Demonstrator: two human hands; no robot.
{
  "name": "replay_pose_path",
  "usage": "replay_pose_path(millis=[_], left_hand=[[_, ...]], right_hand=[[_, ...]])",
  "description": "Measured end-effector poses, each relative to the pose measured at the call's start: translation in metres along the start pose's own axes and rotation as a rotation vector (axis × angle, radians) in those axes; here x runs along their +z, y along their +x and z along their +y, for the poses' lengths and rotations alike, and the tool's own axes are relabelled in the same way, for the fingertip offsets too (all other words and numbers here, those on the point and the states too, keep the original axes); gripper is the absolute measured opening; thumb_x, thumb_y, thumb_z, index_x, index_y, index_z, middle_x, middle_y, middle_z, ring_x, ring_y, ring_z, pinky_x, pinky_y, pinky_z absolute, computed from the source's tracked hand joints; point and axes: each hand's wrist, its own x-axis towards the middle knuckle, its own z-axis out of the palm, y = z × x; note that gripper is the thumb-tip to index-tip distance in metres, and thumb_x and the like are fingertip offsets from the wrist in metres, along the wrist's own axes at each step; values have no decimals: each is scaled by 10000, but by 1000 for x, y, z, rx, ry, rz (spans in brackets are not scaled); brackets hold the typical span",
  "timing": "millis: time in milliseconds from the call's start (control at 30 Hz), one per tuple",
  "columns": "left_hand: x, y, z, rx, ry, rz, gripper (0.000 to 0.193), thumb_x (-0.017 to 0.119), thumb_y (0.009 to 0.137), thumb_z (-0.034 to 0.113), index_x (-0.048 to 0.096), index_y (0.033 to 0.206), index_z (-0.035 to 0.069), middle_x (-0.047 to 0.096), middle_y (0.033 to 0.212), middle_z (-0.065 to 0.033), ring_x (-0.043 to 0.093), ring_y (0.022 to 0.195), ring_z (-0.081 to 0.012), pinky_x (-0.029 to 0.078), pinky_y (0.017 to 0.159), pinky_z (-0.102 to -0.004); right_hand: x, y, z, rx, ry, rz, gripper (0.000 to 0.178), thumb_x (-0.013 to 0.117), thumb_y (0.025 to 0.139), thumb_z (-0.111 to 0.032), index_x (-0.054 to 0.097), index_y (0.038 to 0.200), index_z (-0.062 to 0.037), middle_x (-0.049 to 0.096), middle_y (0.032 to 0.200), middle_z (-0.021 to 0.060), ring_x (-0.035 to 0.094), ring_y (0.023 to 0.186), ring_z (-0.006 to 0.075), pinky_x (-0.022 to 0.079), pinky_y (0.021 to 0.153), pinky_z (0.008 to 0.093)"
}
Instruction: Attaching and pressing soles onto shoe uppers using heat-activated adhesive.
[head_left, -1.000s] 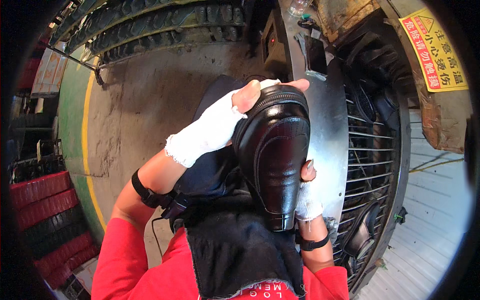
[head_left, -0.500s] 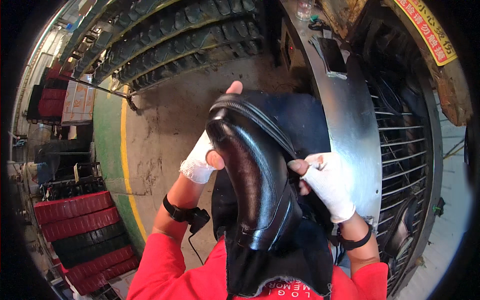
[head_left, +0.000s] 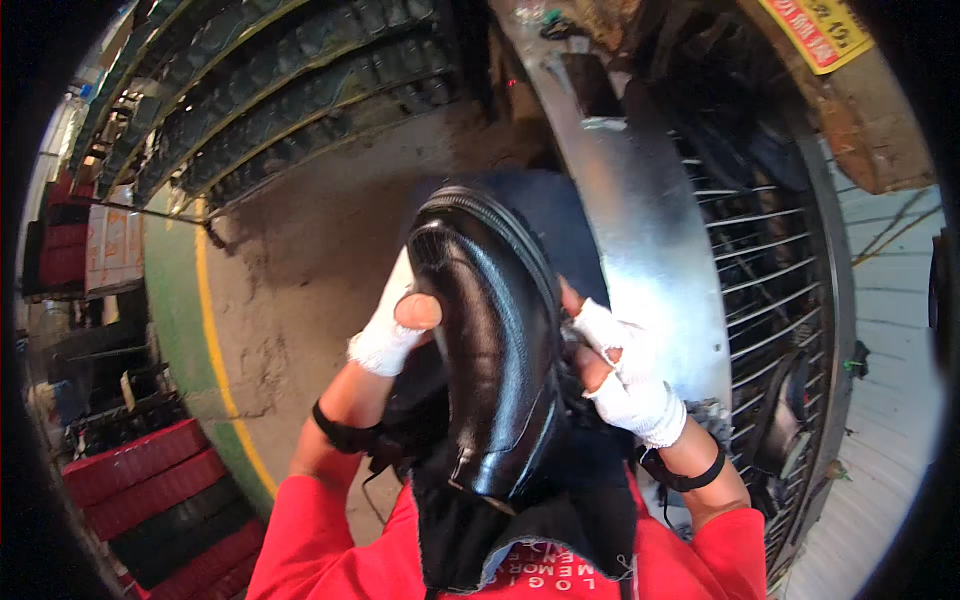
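A glossy black leather boot (head_left: 490, 330) is held in front of my chest, its toe pointing away from me and its ridged sole edge on the far right side. My left hand (head_left: 390, 325), in a white fingerless glove, grips the boot from the left. The thumb shows beside the upper, while the other fingers are hidden behind the boot. On the right, my gloved right hand (head_left: 630, 375) has its bent fingers against the boot's side near the sole edge. Black cloth (head_left: 520, 540) with a frayed edge lies over my red shirt below the boot.
A metal counter (head_left: 650, 270) runs along the right, bearing a dark flat object (head_left: 592, 85). Beyond it is a barred rack (head_left: 760, 265) with shoes. Shelves of dark footwear (head_left: 300, 90) stand at far left; red and black stacked pieces (head_left: 150, 485) are at near left.
My right thumb has left the sole edge, and the right fingers now bend against the boot's side. The boot has turned slightly more upright. The whole view has shifted.
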Motion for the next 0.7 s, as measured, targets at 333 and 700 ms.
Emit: replay_pose_path(millis=[333, 700], left_hand=[[130, 52, 66, -65, 760, -274, 933, 945, 795, 310, 485, 1550, 13, 698, 1364, -150, 665, 1287, -234, 486, 1126, -370], [105, 24, 85, 282, 1254, 403, 807, 856, 913, 383, 442, 1502, 19, 774, 1074, -228, 796, 988, -396, 615, 859, -404]], right_hand=[[-64, 64, -56, -17, 65, 44, 753, 866, 773, -446, 687, 1377, -34, 716, 1351, 184, 641, 1278, 285, 447, 1143, 425], [12, 18, -37, 145, 426, 116, 1253, 995, 733, -448, 298, 1690, -37, 489, 1584, 127, 516, 1416, 231, 412, 1185, 366]])
